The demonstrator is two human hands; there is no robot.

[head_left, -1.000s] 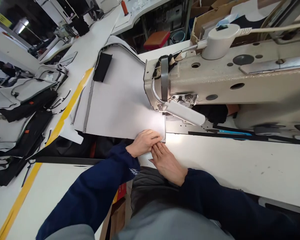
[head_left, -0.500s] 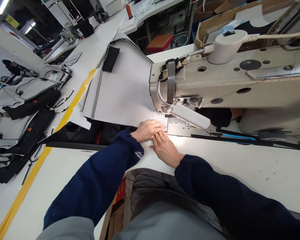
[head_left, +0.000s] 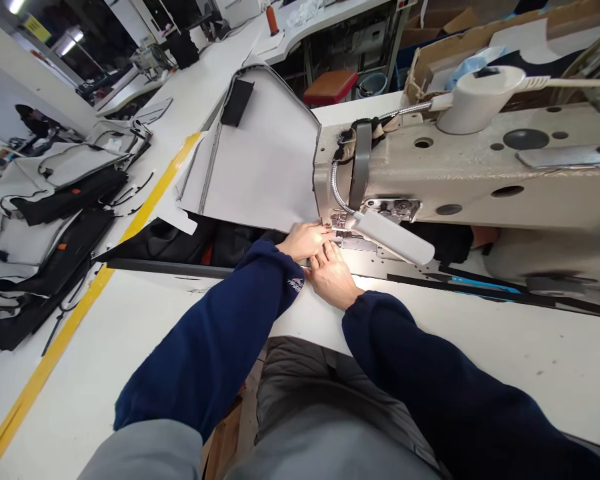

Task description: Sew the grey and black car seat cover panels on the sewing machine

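A large grey fabric panel (head_left: 265, 167) lies across the table, running back from the head of a beige sewing machine (head_left: 460, 167). Its near corner sits right at the needle area under a small white lamp (head_left: 393, 235). My left hand (head_left: 306, 240) presses flat on that corner, fingers together and stretched toward the needle. My right hand (head_left: 333, 275) lies just beside it, fingers extended and touching the fabric edge. Neither hand grips anything I can make out. A black patch (head_left: 236, 102) is sewn at the panel's far end.
A yellow stripe (head_left: 80, 313) runs along the white table on the left. Black and grey cut pieces (head_left: 55, 213) are piled at far left. A cardboard box (head_left: 460, 40) stands behind the machine. A red stool (head_left: 330, 87) and more benches lie further back.
The fabric panel has fed away from me through the machine. Both hands have followed its near corner up to the needle area.
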